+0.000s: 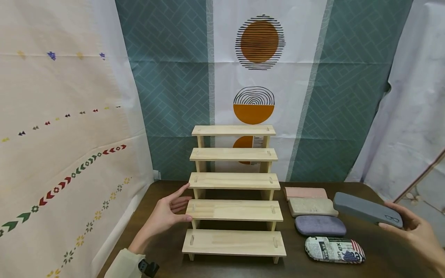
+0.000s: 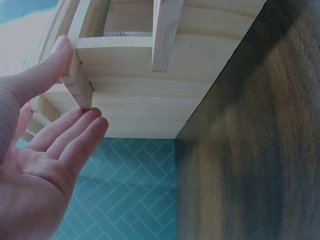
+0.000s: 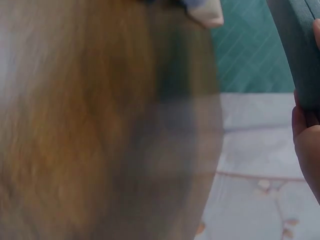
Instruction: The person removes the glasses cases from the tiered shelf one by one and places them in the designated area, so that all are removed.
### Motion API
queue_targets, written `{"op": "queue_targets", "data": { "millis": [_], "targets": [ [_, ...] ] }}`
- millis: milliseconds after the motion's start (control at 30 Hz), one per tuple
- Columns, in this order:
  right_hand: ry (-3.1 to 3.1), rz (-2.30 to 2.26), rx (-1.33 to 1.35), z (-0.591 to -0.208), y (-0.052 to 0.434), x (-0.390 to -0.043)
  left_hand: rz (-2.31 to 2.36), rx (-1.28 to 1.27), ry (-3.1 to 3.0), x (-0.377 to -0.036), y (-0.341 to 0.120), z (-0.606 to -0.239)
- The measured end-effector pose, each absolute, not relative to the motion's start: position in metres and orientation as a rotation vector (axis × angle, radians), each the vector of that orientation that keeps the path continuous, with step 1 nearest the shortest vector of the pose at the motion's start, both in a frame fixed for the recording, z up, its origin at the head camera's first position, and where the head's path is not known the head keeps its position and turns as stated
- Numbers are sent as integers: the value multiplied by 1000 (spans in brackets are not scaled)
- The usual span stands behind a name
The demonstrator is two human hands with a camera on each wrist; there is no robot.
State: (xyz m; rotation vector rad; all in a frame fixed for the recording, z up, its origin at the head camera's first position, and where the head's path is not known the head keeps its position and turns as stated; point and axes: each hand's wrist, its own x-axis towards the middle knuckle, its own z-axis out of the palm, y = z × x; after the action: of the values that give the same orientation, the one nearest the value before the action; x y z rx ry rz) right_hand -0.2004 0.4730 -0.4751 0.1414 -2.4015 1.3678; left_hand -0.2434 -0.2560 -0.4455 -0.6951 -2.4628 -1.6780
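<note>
A pale wooden stepped stand with several tiers stands mid-table. My left hand is at its left side, the thumb on the front of a lower tier's end and the other fingers behind it; in the left wrist view, the hand spans that tier end between thumb and fingertips. Off to the right, my right hand grips one end of a blue-grey glasses case, raised above the table and marked with a small glasses drawing. Only part of this case and hand shows in the right wrist view.
Right of the stand lie a pink case, a cream case, a purple-grey case and a newspaper-print case. They form a column on the dark wooden table. Patterned cloths hang behind and at both sides.
</note>
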Motion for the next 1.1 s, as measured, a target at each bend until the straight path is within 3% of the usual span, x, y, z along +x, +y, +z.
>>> {"op": "queue_targets", "data": {
  "millis": [467, 1100],
  "targets": [
    [-2406, 1371, -29, -508, 521, -204, -1663, -705, -2457, -245, -257, -444],
    [-2566, 1118, -88, -528, 537, -211, -1666, -701, -2461, -244, -256, -445]
  ]
}}
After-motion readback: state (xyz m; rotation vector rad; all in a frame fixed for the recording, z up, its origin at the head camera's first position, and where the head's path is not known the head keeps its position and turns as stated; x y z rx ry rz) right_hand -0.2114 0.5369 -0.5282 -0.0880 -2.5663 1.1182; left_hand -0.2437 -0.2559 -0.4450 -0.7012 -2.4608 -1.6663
